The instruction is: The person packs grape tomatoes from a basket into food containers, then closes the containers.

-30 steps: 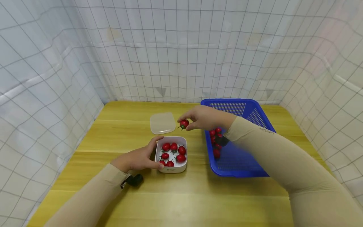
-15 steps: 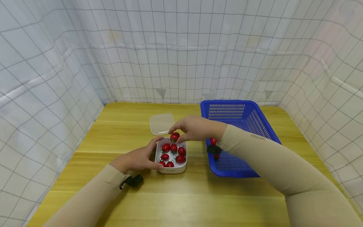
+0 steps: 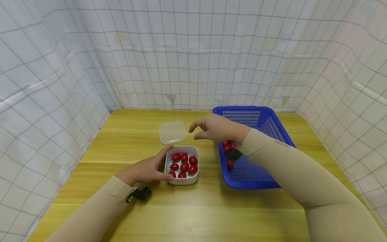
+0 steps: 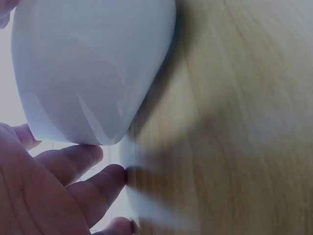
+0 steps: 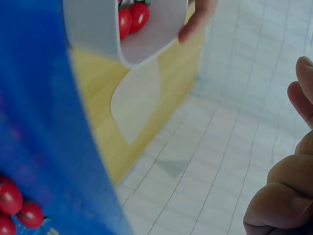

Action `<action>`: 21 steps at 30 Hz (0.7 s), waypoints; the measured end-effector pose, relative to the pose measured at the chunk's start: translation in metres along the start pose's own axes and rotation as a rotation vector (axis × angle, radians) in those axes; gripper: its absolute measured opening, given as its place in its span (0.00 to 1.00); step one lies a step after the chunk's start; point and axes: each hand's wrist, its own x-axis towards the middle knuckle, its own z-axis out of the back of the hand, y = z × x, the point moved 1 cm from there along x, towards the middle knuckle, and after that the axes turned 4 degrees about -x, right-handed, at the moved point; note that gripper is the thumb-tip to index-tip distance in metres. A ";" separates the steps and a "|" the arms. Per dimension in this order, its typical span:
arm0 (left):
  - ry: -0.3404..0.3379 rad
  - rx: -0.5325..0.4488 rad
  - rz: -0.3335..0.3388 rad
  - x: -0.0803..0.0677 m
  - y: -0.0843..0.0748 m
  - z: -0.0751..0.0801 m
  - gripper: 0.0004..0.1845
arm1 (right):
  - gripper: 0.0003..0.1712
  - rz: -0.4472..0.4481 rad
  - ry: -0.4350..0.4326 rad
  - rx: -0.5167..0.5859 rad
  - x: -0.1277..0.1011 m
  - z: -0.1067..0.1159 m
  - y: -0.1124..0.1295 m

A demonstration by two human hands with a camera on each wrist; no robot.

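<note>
Head view: tomato-filled white box [image 3: 182, 164]

A pale yellow wooden table [image 3: 193, 208] stands enclosed by white, black-gridded fabric walls [image 3: 187, 53], apparently lit evenly from above.

Bright, even, diffuse light in the head view; soft faint shadows on the tabletop [image 3: 193, 208]. Wide-angle bending of grid lines toward the edges. Dimmer, blurred, out of focus at close range in both wrist views.
</note>
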 end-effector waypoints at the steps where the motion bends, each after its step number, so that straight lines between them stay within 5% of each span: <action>1: -0.002 0.003 0.001 0.000 0.000 0.000 0.64 | 0.16 -0.021 -0.009 0.011 -0.002 0.002 -0.005; 10: -0.027 0.056 0.015 -0.001 -0.001 -0.001 0.60 | 0.18 -0.178 -0.074 -0.031 -0.020 0.004 -0.091; 21: -0.023 0.075 0.036 -0.003 0.002 -0.004 0.57 | 0.20 -0.245 0.096 -0.057 -0.040 -0.016 -0.148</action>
